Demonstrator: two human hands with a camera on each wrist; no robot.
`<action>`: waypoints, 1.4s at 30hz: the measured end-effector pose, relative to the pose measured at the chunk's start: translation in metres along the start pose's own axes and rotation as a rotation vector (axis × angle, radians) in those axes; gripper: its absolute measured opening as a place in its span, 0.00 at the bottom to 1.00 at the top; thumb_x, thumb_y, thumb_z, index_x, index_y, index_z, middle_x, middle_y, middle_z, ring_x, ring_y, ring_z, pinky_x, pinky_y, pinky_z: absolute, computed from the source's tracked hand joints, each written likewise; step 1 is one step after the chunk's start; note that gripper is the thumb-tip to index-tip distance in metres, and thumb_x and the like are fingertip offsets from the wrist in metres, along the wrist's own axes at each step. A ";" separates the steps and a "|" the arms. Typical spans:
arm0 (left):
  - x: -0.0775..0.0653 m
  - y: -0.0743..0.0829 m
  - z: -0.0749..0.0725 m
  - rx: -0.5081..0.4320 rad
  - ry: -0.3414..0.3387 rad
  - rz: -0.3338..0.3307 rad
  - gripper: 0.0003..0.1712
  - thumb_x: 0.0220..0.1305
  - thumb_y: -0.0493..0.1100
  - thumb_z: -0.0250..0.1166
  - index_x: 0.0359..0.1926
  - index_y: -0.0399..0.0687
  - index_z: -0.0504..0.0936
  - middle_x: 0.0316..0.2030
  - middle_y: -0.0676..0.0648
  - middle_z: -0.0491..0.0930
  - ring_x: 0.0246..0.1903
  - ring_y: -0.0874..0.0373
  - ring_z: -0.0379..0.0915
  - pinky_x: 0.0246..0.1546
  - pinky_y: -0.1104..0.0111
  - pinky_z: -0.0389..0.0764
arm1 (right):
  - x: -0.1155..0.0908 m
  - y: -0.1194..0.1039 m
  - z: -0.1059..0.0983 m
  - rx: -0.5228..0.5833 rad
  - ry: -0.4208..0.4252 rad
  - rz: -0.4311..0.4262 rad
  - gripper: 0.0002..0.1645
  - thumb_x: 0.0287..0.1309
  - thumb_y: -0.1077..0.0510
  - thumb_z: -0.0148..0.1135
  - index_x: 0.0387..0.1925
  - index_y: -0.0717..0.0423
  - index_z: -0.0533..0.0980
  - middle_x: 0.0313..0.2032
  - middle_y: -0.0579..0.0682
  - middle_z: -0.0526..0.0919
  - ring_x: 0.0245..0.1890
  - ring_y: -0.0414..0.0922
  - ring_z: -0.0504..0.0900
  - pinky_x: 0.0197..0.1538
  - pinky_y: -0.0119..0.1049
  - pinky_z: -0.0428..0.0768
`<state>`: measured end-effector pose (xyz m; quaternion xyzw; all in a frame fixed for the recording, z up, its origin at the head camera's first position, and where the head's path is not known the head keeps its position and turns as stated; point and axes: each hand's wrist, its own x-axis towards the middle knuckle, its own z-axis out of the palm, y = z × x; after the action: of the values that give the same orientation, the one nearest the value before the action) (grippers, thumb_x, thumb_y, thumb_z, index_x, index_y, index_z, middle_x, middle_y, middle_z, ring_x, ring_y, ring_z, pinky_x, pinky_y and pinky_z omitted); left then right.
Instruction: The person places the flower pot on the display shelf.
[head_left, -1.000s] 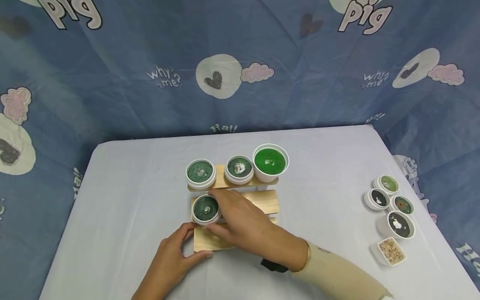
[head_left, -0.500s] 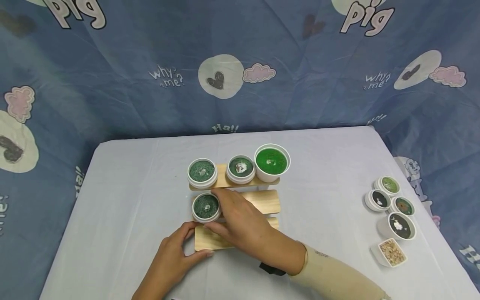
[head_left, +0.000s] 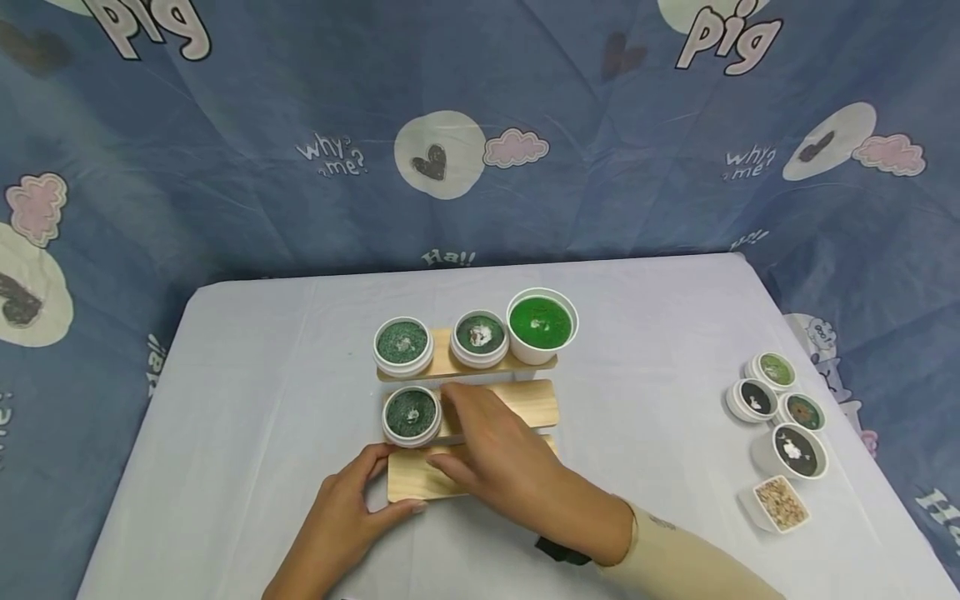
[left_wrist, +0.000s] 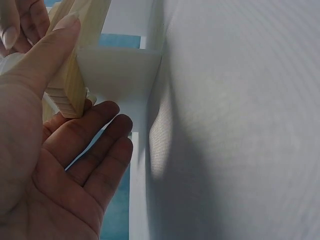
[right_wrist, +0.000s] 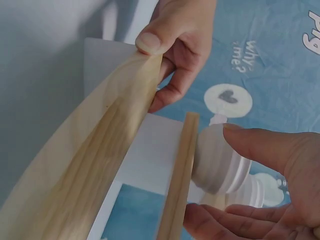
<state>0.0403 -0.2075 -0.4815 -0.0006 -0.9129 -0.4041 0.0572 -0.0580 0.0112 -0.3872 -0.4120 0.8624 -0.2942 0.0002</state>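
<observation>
A stepped rack has several wooden boards on white supports. My left hand [head_left: 348, 508] pinches the left end of its front board [head_left: 423, 473], thumb on top and fingers beneath, as the left wrist view [left_wrist: 75, 95] also shows. On the left end of the middle board [head_left: 528, 402] stands a small white tub [head_left: 411, 415] with a dark green speckled top. Just right of it is my right hand [head_left: 517, 462], fingers spread apart and fingertips beside the tub's rim. In the right wrist view the thumb [right_wrist: 250, 140] lies close by the white tub [right_wrist: 215, 160], other fingers lower down.
On the back board [head_left: 442, 354] stand two similar tubs [head_left: 403, 346] [head_left: 479, 337] and a taller bright green cup [head_left: 540, 323]. Several small cups [head_left: 795, 450] and a square tub of tan bits [head_left: 780, 502] stand at the table's right side. A blue printed cloth [head_left: 600, 200] hangs behind.
My right hand has loosened from the white tub and shifted slightly right, leaving it standing on the middle board. The left hand keeps its grip on the front board.
</observation>
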 end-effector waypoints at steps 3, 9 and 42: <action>-0.001 0.001 0.000 -0.004 0.002 0.004 0.38 0.47 0.56 0.85 0.58 0.54 0.81 0.52 0.55 0.88 0.55 0.55 0.82 0.55 0.50 0.82 | -0.008 0.002 -0.005 -0.005 -0.005 0.002 0.41 0.60 0.51 0.79 0.66 0.63 0.68 0.56 0.55 0.80 0.59 0.49 0.78 0.62 0.44 0.79; 0.001 0.000 0.000 0.004 0.010 0.017 0.38 0.47 0.55 0.86 0.58 0.55 0.81 0.52 0.55 0.88 0.55 0.56 0.82 0.54 0.52 0.82 | -0.028 0.007 -0.016 -0.004 0.011 -0.036 0.34 0.62 0.51 0.76 0.62 0.58 0.71 0.57 0.50 0.79 0.60 0.46 0.77 0.62 0.42 0.78; 0.000 0.002 0.002 -0.007 0.003 -0.026 0.37 0.46 0.56 0.86 0.56 0.54 0.81 0.51 0.56 0.88 0.54 0.56 0.82 0.54 0.50 0.82 | -0.131 0.072 -0.040 -0.274 0.235 -0.083 0.42 0.75 0.32 0.52 0.67 0.64 0.74 0.58 0.55 0.80 0.59 0.53 0.79 0.69 0.31 0.66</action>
<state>0.0403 -0.2051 -0.4812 0.0116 -0.9114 -0.4079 0.0536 -0.0320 0.1598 -0.4221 -0.4061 0.8707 -0.2199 -0.1689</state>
